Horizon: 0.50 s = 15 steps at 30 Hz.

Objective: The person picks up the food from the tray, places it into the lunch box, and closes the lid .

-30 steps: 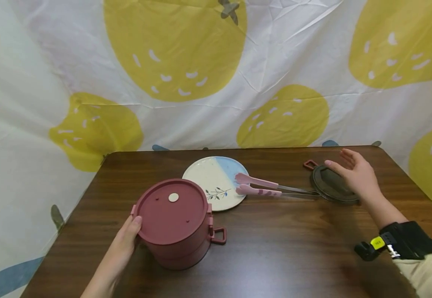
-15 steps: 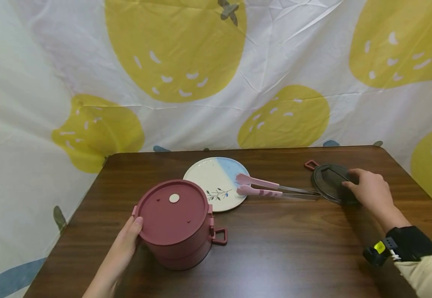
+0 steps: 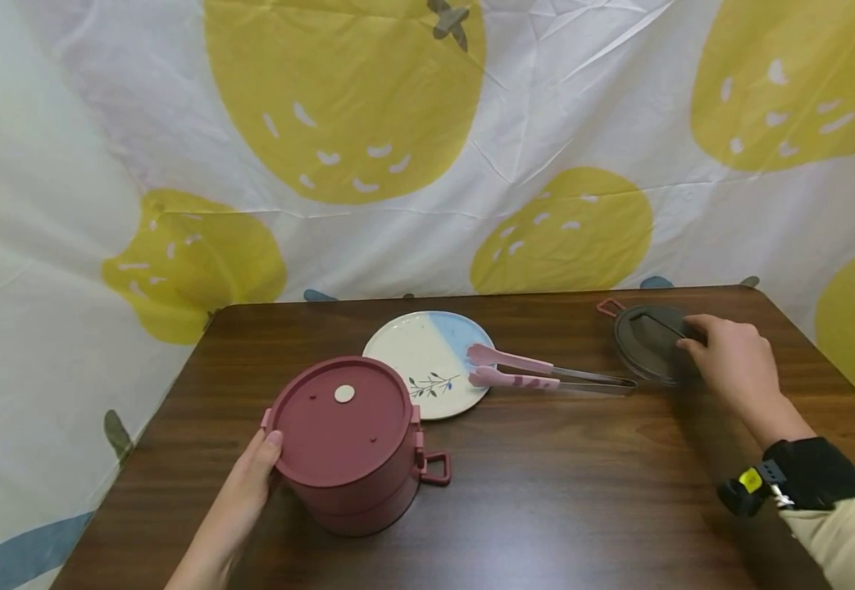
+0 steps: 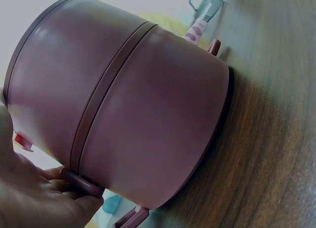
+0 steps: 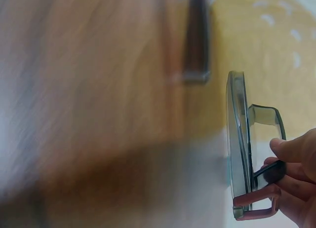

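A maroon lidded pot [image 3: 346, 475] stands upright at the left front, with a white dot on its flat top. My left hand [image 3: 246, 483] holds its left side; in the left wrist view the fingers curl round a side handle [image 4: 81, 182]. At the right back, my right hand [image 3: 737, 369] pinches the raised handle [image 5: 269, 176] of a round dark lid [image 3: 644, 344]. That lid has a reddish loop [image 5: 256, 203] at its edge. The right wrist view shows the lid edge-on, raised off the table.
Between pot and lid lies a pair of tongs [image 3: 516, 379], pink tips resting on a white and blue plate [image 3: 405, 344]. The plate sits behind the pot on the brown wooden table [image 3: 545, 492]. A lemon-print cloth [image 3: 412, 246] hangs behind the far edge.
My right hand came down onto the lid's handle, took hold of it and raised the lid slightly, shifting it away from me. The left hand and pot have stayed put.
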### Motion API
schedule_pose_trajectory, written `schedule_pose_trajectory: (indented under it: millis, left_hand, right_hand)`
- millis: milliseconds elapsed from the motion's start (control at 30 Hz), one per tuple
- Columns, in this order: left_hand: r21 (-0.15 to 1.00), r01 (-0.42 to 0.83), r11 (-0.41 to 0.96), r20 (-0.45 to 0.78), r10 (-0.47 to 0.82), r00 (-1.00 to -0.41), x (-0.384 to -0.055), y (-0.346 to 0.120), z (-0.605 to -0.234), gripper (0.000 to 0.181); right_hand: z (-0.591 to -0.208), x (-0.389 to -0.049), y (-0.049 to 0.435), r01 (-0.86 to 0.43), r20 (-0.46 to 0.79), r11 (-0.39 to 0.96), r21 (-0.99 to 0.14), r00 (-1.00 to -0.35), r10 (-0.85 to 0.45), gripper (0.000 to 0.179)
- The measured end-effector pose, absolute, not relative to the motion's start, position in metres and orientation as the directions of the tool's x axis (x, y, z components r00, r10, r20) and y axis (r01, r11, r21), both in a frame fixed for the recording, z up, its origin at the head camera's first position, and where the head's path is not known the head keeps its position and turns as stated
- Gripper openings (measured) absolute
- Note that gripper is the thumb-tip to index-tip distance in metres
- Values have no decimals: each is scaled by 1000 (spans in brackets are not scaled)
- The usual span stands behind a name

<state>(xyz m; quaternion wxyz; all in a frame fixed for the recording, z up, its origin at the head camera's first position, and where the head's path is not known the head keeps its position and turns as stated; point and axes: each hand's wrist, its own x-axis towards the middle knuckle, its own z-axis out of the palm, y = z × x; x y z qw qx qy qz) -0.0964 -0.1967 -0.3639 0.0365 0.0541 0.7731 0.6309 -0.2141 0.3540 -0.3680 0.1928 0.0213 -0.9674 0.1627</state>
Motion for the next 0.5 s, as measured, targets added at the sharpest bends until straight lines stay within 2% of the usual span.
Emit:
schedule_pose_trajectory:
  millis: [200, 500]
  left_hand:
    - [978, 34, 207, 6, 134, -991, -97, -197, -364, 63]
    - [976, 40, 214, 9, 144, -990, -99, -197, -364, 61]
  right_hand:
    - [-333, -211, 317, -223, 453, 931, -290, -889, -72, 35]
    - [-290, -198, 235, -406, 484, 874, -268, -841, -242, 34]
